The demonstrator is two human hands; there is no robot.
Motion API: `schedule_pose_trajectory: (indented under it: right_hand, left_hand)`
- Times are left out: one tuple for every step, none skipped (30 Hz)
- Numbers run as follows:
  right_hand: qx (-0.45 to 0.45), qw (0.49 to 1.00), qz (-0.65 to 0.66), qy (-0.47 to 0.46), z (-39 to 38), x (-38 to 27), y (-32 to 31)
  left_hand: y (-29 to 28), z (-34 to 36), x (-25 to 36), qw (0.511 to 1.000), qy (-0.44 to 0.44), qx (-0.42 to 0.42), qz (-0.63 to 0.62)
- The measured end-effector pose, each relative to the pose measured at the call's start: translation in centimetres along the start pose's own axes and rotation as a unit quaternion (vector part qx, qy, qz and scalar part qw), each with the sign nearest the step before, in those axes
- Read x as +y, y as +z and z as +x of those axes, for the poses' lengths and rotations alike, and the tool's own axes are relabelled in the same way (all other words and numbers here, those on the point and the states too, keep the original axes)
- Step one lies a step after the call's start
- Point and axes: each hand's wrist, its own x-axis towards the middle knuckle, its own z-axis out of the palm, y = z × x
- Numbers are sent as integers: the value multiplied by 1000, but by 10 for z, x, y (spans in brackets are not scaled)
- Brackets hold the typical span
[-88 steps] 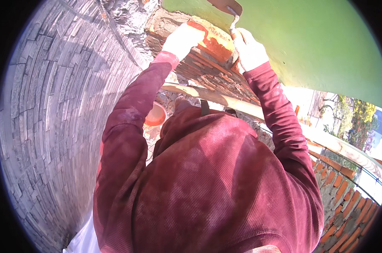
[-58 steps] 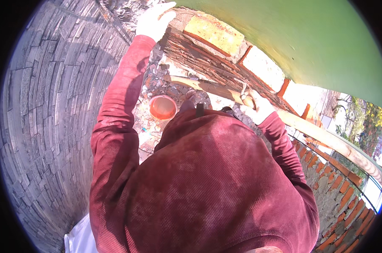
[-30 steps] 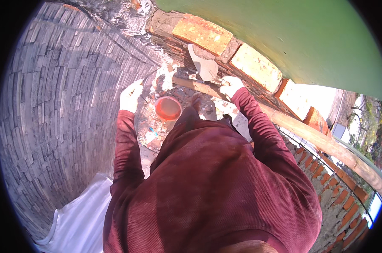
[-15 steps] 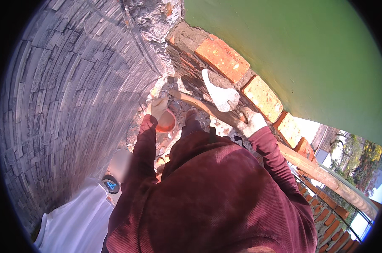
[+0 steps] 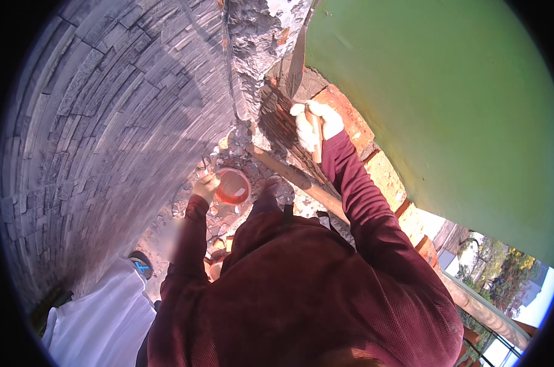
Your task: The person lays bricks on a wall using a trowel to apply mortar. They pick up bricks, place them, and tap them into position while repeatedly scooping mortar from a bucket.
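My right hand (image 5: pixel 320 122), in a pale glove, is closed around the wooden handle of a trowel (image 5: pixel 297 61). The blade points away and is seen nearly edge-on beside the wet mortar (image 5: pixel 310 84) at the far end of the brick row. Just nearer lies an orange brick (image 5: pixel 349 116), beside my right wrist. My left hand (image 5: pixel 207 185) hangs low with its fingers loosely bent and nothing visible in them. Right of it, on the rubble, stands a small red bucket (image 5: pixel 235 200); its contents are hard to make out.
A grey stone-clad wall (image 5: pixel 105 134) rises on the left, a green surface (image 5: pixel 436 110) on the right. A wooden pole (image 5: pixel 295 174) slants across the rubble below the bricks. At lower left are another person's white garment (image 5: pixel 99 312) and sandalled foot (image 5: pixel 142 265).
My right hand has moved up and away with the trowel, from the middle of the brick row to its far mortared end. My left hand has moved nearer and left.
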Motion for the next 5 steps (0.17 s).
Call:
schedule_pose_trajectory:
  right_hand:
    - [8, 1000, -23, -16, -18, -9, 12]
    - [31, 994, -90, -60, -40, -16, 16]
    - [61, 987, -115, -91, -62, -18, 10]
    - [120, 959, -227, -118, -84, -17, 0]
    - [146, 958, -217, -116, -100, -4, -3]
  left_hand:
    - [6, 3, 5, 1000, 9, 20, 11]
    - [18, 0, 15, 999, 8, 37, 24]
    - [33, 4, 34, 998, 11, 49, 41]
    - [46, 11, 56, 993, 51, 53, 90]
    - [66, 16, 76, 986, 83, 43, 140]
